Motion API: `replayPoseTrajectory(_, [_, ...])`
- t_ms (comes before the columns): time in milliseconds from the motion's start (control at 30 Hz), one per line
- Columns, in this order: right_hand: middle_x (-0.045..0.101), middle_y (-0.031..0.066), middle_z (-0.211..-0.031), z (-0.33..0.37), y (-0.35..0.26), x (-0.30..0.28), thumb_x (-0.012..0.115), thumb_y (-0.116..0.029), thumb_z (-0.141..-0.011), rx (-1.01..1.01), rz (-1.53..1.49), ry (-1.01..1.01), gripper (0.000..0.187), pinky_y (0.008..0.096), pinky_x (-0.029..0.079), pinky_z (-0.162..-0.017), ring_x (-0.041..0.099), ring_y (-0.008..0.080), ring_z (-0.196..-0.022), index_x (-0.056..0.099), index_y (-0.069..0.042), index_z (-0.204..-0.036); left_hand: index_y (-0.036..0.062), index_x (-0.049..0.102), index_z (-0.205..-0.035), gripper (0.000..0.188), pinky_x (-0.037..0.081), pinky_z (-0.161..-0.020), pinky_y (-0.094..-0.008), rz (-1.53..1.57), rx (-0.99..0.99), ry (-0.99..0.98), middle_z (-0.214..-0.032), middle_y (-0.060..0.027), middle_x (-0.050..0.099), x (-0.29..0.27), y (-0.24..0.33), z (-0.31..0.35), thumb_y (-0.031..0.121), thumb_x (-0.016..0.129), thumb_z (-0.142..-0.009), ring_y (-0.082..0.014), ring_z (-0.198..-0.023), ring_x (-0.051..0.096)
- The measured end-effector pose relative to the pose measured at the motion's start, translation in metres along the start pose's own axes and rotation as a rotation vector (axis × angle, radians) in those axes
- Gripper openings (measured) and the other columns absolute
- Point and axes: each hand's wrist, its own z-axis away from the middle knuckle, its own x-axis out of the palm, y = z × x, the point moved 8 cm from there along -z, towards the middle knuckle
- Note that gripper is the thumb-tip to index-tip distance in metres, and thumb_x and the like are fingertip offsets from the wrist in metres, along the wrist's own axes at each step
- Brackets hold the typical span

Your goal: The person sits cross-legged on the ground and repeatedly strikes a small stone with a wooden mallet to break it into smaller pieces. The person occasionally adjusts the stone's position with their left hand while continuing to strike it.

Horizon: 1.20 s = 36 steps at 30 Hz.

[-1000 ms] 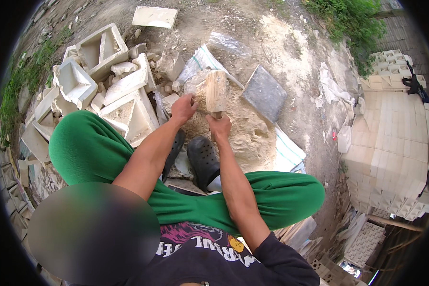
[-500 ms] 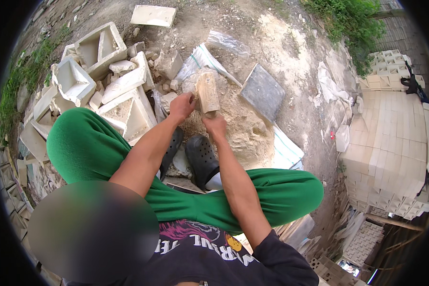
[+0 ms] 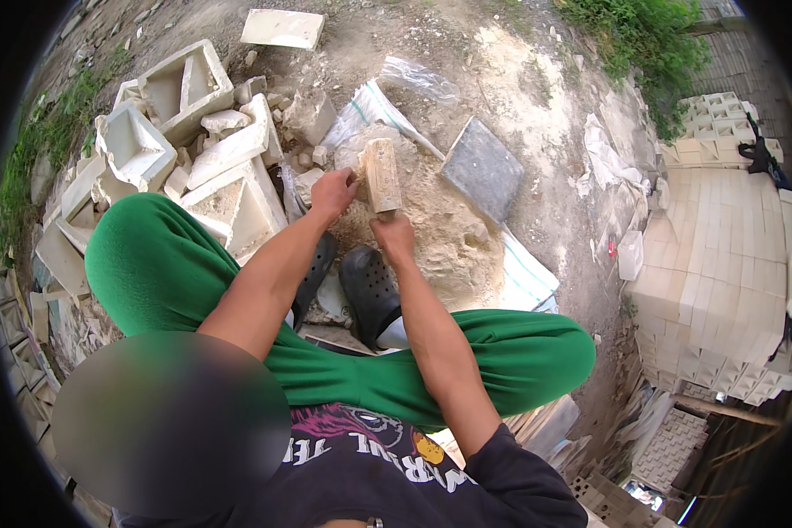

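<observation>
My right hand (image 3: 394, 236) is closed around the near end of a wooden mallet (image 3: 382, 172), a thick pale block with dust on it. The mallet lies over a rounded, whitish stone lump (image 3: 350, 151). Just left of the mallet, my left hand (image 3: 333, 195) has its fingers curled together. What it holds, if anything, is hidden behind the fingers and the mallet. Beneath both hands spreads a heap of crumbly beige rubble (image 3: 453, 238) on a white woven sack (image 3: 530, 275).
Broken cream blocks and hollow blocks (image 3: 185, 92) pile up at left. A grey square slab (image 3: 482, 170) leans right of the heap. Clear plastic (image 3: 420, 79) and a flat pale block (image 3: 282, 29) lie beyond. Stacked blocks (image 3: 713, 255) stand far right. My dark clogs (image 3: 371, 295) flank the near edge.
Both hands and the mallet stay in nearly the same place, with only a slight shift. The whole view has moved a little.
</observation>
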Motion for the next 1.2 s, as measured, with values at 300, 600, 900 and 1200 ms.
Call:
replayPoseTrajectory(300, [0.071, 0.0274, -0.098, 0.012, -0.026, -0.011, 0.074, -0.040, -0.072, -0.203, -0.213, 0.184, 0.048, 0.0497, 0.055, -0.085, 0.069, 0.0426, -0.098, 0.074, 0.000, -0.098, 0.0114, 0.074, -0.098, 0.024, 0.054, -0.077, -0.0452, -0.006, -0.070, 0.014, -0.092, -0.0131, 0.074, -0.002, -0.006, -0.001, 0.031, 0.067, -0.087, -0.0333, -0.087, 0.070])
replayPoseTrajectory(600, [0.072, 0.0280, -0.087, 0.009, -0.010, 0.002, 0.078, -0.036, -0.066, -0.045, -0.047, 0.056, 0.051, 0.0453, 0.057, -0.072, 0.073, 0.0389, -0.084, 0.071, 0.009, -0.088, 0.0111, 0.074, -0.094, 0.022, 0.055, -0.076, -0.0471, -0.017, -0.056, 0.020, -0.092, -0.0148, 0.073, -0.008, -0.002, 0.001, 0.029, 0.063, -0.086, -0.0355, -0.089, 0.069])
replayPoseTrajectory(900, [0.064, 0.0100, -0.065, 0.019, 0.004, -0.004, 0.072, -0.019, -0.077, 0.133, -0.716, 0.107, 0.023, 0.0344, 0.051, -0.047, 0.061, 0.0191, -0.048, 0.067, 0.003, -0.082, 0.0090, 0.074, -0.094, 0.023, 0.054, -0.078, -0.0466, 0.006, -0.019, 0.078, -0.089, -0.0155, 0.072, 0.002, 0.009, -0.006, 0.030, 0.067, -0.087, -0.0357, -0.087, 0.069])
replayPoseTrajectory(1200, [0.065, 0.0109, -0.066, 0.024, 0.000, -0.009, 0.070, -0.023, -0.075, 0.103, -0.724, 0.072, 0.032, 0.0344, 0.052, -0.052, 0.063, 0.0188, -0.050, 0.068, 0.005, -0.089, 0.0102, 0.076, -0.096, 0.023, 0.054, -0.082, -0.0471, 0.032, 0.027, 0.030, -0.093, -0.0168, 0.073, 0.020, 0.024, -0.033, 0.029, 0.070, -0.085, -0.0359, -0.090, 0.069])
